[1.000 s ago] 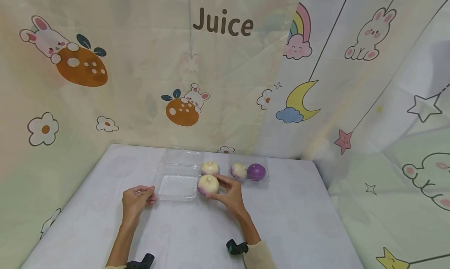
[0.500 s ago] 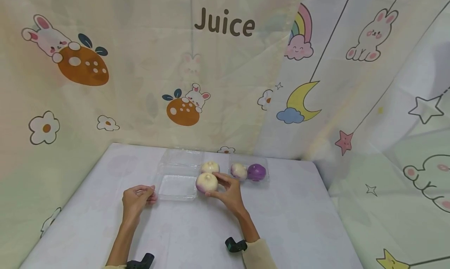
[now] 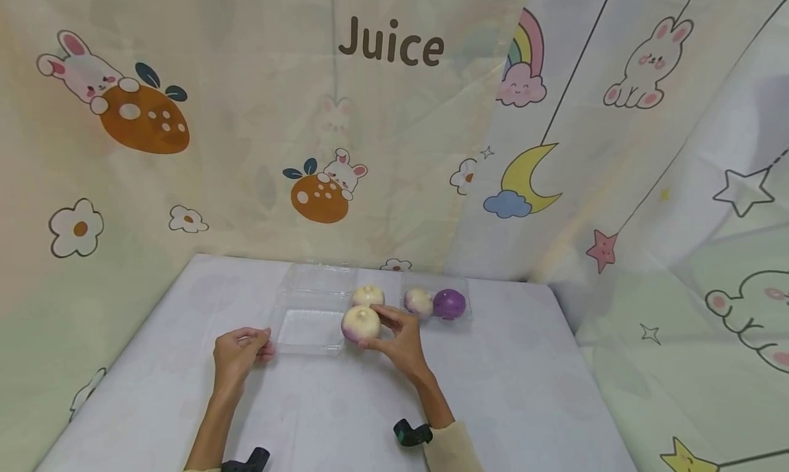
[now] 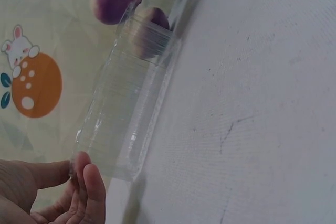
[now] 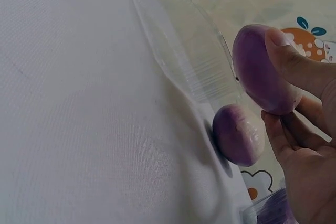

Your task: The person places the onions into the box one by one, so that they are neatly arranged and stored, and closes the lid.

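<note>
My right hand (image 3: 403,345) pinches a round purple-and-white onion (image 3: 359,325) between thumb and fingers, its pale knobbed top facing up. In the right wrist view this onion (image 5: 257,72) is raised above the tabletop, near the end of a clear plastic box (image 5: 184,45). My left hand (image 3: 237,352) pinches the near left edge of that clear box (image 3: 309,351), whose hinged lid (image 3: 320,278) stands open behind. Thumb and fingertips meet on its rim (image 4: 79,142) in the left wrist view. Another onion (image 3: 368,294) sits just right of the box.
A second clear container (image 3: 439,279) at the back right holds a pale onion (image 3: 418,301) and a purple one (image 3: 449,303). A white cloth covers the table (image 3: 518,383). Behind it hangs a printed curtain (image 3: 234,116).
My right hand has moved slightly left with the onion, which now overlaps the right edge of the box in the head view. The left hand stays at the box edge.
</note>
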`<state>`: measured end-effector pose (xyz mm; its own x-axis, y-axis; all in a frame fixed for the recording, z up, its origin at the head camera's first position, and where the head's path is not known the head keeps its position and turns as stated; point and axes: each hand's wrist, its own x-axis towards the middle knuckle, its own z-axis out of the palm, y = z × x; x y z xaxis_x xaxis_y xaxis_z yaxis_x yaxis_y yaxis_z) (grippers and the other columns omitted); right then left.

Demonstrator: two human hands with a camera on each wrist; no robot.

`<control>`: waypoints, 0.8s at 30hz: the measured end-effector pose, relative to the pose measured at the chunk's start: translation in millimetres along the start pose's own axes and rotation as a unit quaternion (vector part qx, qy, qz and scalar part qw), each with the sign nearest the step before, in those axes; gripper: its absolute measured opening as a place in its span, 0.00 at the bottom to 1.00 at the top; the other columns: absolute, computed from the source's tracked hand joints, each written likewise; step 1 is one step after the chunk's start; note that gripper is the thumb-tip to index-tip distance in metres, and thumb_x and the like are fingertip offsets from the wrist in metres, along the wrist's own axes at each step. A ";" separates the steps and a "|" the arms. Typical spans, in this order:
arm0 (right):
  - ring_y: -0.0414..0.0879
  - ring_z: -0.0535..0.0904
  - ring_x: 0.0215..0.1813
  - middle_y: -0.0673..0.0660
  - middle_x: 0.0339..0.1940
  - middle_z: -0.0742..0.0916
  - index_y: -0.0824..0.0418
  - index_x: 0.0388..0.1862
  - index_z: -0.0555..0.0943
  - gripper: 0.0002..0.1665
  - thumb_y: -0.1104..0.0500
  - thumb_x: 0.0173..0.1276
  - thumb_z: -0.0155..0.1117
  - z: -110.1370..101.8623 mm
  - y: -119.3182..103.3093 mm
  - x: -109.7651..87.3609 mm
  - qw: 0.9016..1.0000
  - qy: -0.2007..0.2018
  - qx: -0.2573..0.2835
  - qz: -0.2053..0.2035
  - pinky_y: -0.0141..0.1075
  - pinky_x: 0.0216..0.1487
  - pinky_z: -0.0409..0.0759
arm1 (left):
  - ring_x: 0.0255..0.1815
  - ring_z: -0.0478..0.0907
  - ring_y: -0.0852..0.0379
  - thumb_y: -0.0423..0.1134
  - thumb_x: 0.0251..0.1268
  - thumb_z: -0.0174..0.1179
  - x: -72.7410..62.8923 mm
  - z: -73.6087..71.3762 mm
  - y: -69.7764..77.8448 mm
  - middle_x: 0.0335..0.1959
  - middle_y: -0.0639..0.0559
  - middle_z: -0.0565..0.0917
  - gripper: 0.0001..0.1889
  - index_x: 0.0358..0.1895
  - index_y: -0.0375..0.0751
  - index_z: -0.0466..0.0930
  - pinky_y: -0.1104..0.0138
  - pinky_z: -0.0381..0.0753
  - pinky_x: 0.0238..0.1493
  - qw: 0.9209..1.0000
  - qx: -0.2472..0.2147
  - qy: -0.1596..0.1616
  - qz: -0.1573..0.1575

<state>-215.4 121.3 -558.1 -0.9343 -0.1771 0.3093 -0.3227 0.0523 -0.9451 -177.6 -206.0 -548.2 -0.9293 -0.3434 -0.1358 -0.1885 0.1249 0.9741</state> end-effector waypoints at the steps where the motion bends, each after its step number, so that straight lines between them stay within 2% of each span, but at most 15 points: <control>1: 0.50 0.88 0.64 0.67 0.66 0.89 0.68 0.66 0.86 0.41 0.73 0.50 0.88 0.0 -0.2 0.1 1.000 0.000 -0.001 -0.002 0.31 0.73 0.85 | 0.23 0.88 0.62 0.34 0.80 0.66 0.0 0.2 0.4 0.24 0.51 0.91 0.15 0.50 0.18 0.83 0.70 0.95 0.32 1.000 0.000 -0.001 0.001; 7: 0.50 0.88 0.65 0.66 0.66 0.88 0.67 0.67 0.85 0.40 0.71 0.53 0.88 2.4 -3.5 1.7 1.000 -0.007 -0.010 -0.014 0.31 0.74 0.85 | 0.23 0.88 0.63 0.34 0.80 0.65 -0.3 0.7 1.0 0.24 0.52 0.91 0.15 0.51 0.19 0.83 0.70 0.95 0.33 1.000 0.004 -0.002 -0.002; 17: 0.54 0.88 0.67 0.66 0.66 0.89 0.67 0.68 0.85 0.40 0.71 0.53 0.88 8.1 -2.2 2.9 1.000 -0.009 -0.017 -0.007 0.31 0.74 0.84 | 0.22 0.88 0.62 0.34 0.80 0.65 -0.9 0.8 -0.7 0.24 0.53 0.90 0.15 0.51 0.19 0.83 0.70 0.95 0.32 1.000 0.006 0.000 -0.005; 24: 0.51 0.89 0.65 0.66 0.65 0.89 0.66 0.67 0.86 0.40 0.70 0.53 0.89 10.2 -2.1 4.0 1.000 -0.010 -0.017 -0.016 0.33 0.74 0.85 | 0.22 0.88 0.63 0.34 0.80 0.66 -0.4 0.4 0.0 0.23 0.53 0.90 0.15 0.51 0.18 0.83 0.69 0.95 0.32 1.000 -0.004 0.002 -0.002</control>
<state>-216.9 110.4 -556.0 -0.9202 -0.1987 0.3373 -0.3583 0.0803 -0.9301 -177.4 -205.5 -548.2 -0.9273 -0.3476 -0.1387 -0.1895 0.1165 0.9750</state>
